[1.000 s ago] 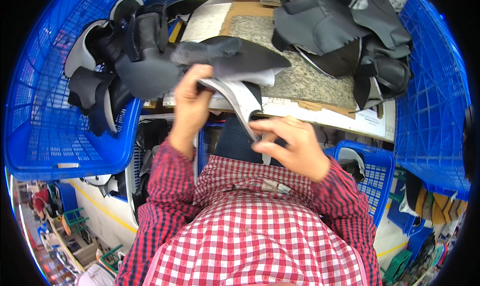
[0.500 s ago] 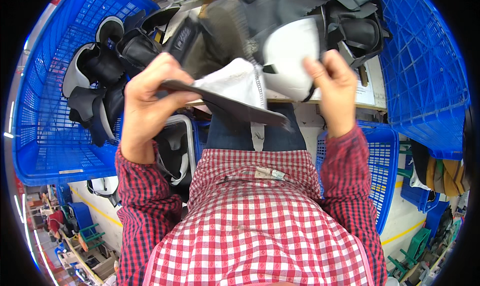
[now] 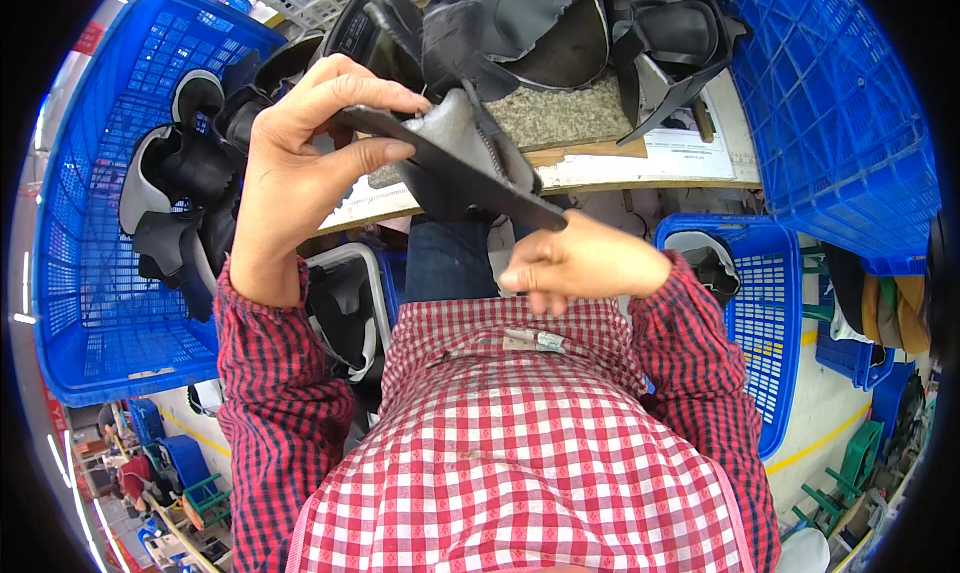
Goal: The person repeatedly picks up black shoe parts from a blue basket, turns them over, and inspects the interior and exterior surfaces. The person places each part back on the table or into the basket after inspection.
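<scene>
My left hand [image 3: 315, 158] pinches the edge of a black shoe upper [image 3: 480, 181] between thumb and fingers. The upper is held tilted over the table's front edge, its pale grey lining [image 3: 455, 133] partly showing. My right hand [image 3: 585, 263] is just below the upper's lower right end, with its fingers loosely bent and slightly blurred. Nothing shows in those fingers, and whether the hand touches the upper is unclear. Behind, more black shoe pieces [image 3: 670, 33] lie heaped on the table beside a speckled stone slab [image 3: 560, 113].
At the left, a large blue basket [image 3: 85, 273] contains several black uppers with white lining. Another tall blue basket [image 3: 830, 123] stands at the right. Below it, a lower blue basket [image 3: 765, 343] has a white-lined piece [image 3: 705, 258] inside. A paper sheet [image 3: 680, 158] lies on the table.
My right hand has moved down and left, away from a white-lined piece that no longer shows over the table. The stone slab is now uncovered. My left hand keeps its pinch.
</scene>
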`<state>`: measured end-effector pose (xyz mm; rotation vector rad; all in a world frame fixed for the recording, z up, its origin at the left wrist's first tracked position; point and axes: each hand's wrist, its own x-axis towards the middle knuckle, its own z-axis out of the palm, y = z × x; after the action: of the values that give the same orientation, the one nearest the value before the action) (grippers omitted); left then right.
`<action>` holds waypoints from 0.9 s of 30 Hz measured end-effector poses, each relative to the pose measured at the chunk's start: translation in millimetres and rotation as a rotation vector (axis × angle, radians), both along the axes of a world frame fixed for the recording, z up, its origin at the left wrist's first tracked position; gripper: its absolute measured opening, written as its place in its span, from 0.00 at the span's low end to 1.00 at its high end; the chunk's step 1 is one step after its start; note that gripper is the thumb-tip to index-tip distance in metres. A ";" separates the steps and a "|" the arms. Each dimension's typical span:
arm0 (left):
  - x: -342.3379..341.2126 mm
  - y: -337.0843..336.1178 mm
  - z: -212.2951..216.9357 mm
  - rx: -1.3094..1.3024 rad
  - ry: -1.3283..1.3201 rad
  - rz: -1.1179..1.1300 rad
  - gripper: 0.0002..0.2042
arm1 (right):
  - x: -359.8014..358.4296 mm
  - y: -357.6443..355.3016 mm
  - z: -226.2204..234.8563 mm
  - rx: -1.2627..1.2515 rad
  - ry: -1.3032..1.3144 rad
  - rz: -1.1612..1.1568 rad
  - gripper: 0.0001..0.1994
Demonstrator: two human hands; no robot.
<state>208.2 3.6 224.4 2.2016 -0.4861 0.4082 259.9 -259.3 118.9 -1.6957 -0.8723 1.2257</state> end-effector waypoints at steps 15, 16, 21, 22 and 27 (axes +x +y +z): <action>-18.3 2.8 -12.7 0.347 -0.247 0.021 0.16 | 42.4 51.9 6.3 0.698 -1.025 -0.411 0.21; -21.1 2.2 -19.7 0.272 -0.226 0.062 0.15 | 44.4 49.4 4.2 0.622 -0.975 -0.453 0.20; -28.0 3.4 -46.4 0.223 -0.280 0.099 0.13 | 49.2 38.8 -12.3 0.705 -1.127 -0.353 0.16; -28.6 4.1 -49.1 0.223 -0.281 0.103 0.13 | 49.8 38.7 -13.9 0.732 -1.144 -0.382 0.15; -31.2 5.3 -54.6 0.231 -0.290 0.119 0.14 | 54.2 41.8 -9.1 0.744 -1.299 -0.346 0.12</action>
<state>177.0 8.9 169.7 2.4137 -0.5835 0.7764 314.2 -217.6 109.8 -1.7344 -1.4097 -0.5790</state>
